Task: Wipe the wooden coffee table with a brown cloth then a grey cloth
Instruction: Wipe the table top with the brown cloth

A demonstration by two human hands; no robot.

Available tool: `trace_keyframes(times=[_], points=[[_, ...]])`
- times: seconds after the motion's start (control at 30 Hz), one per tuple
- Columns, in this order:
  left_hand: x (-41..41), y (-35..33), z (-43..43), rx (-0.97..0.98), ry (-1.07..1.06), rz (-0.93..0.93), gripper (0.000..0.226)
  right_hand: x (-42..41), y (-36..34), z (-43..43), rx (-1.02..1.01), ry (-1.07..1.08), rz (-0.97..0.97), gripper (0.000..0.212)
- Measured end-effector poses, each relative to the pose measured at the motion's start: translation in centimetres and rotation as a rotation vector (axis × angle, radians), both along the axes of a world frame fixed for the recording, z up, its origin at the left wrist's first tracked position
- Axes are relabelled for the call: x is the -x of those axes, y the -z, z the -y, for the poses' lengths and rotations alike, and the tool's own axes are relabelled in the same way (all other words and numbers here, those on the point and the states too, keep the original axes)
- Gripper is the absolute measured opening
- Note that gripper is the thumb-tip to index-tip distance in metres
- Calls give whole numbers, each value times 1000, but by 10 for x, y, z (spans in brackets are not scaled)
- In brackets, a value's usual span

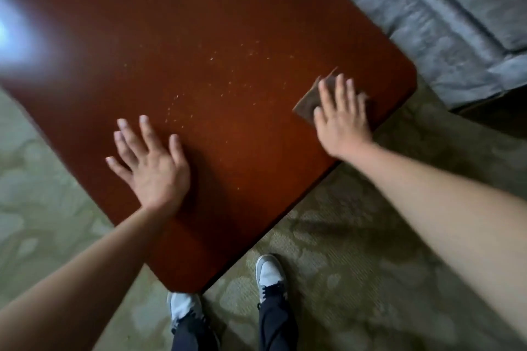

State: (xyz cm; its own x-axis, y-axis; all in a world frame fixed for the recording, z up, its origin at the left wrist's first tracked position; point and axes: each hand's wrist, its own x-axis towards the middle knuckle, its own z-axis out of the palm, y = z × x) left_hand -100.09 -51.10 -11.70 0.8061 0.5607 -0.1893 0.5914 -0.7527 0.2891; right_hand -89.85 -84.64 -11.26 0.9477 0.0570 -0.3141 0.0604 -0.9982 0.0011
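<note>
The reddish-brown wooden coffee table (pixel 199 23) fills the upper middle of the head view, with pale crumbs (pixel 228 80) scattered over its centre. My right hand (pixel 342 114) presses flat on a folded brown cloth (pixel 306 104) near the table's right corner. My left hand (pixel 151 162) lies flat on the tabletop near the front edge, fingers spread, holding nothing. No grey cloth is in view.
A grey sofa (pixel 442 17) stands close to the table's right side. Patterned greenish carpet (pixel 356 265) surrounds the table. My feet in grey-and-white shoes (pixel 269 273) stand at the table's near corner. A bright glare (pixel 14 31) reflects off the table's left part.
</note>
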Motion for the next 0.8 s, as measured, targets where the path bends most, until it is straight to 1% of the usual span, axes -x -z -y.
trace_keyframes(times=[0.07, 0.13, 0.17, 0.27, 0.4, 0.5, 0.53, 0.6, 0.63, 0.7, 0.73, 0.8], points=[[12, 6, -17, -14, -123, -16, 76, -17, 2, 3, 2, 48, 9, 68], [19, 7, -20, -26, -117, -1, 79, -5, 4, -9, -11, 35, 13, 67], [18, 6, -19, -8, -110, 27, 79, 10, 4, -20, -15, -11, 21, 67], [13, -1, -21, 129, -177, 104, 77, 83, 1, -64, -26, -269, 20, 70], [27, -9, -44, 286, -145, 174, 66, 207, 4, -149, -125, -592, -53, 72], [40, -16, -66, 295, -130, 200, 62, 268, 3, -222, -215, -759, -114, 76], [44, -17, -72, 289, -172, 177, 59, 275, 3, -240, -228, -780, -115, 79], [53, -16, -82, 319, -323, 94, 60, 271, 4, -259, -210, -824, -92, 82], [58, -14, -87, 390, -401, 66, 63, 265, 6, -260, -201, -850, -89, 84], [62, -11, -96, 635, -493, 88, 69, 243, 10, -253, -204, -879, -79, 82], [62, -10, -98, 750, -511, 106, 70, 227, 13, -246, -188, -860, -58, 81], [57, -11, -100, 899, -543, 128, 71, 182, 16, -231, -112, -706, 21, 82]])
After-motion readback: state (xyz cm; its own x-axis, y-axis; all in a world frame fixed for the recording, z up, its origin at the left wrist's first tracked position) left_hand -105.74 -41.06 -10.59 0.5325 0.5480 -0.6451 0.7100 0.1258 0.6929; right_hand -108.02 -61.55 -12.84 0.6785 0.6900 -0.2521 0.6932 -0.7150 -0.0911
